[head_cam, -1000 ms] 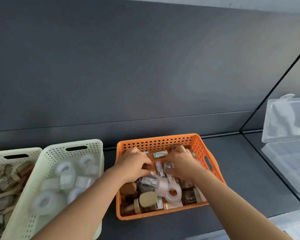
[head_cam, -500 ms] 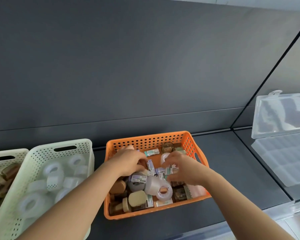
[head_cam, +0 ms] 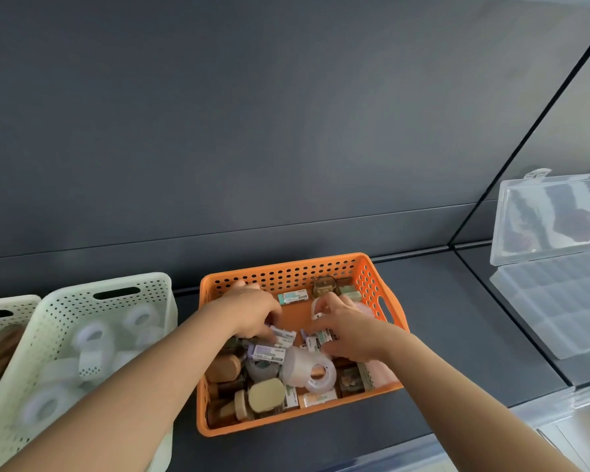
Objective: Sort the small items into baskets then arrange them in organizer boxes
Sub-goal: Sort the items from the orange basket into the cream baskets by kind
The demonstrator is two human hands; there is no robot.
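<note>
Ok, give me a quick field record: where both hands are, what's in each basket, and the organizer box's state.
left hand: in the orange basket, fingers curled down onto small labelled boxes; grip unclear
right hand: same basket, fingertips at a small white item; grip unclear
orange basket: mixed, unsorted items
pale green basket: left of orange, holds clear tape rolls
far-left basket: brown items, partly out of frame
organizer box: far right, lid raised
</note>
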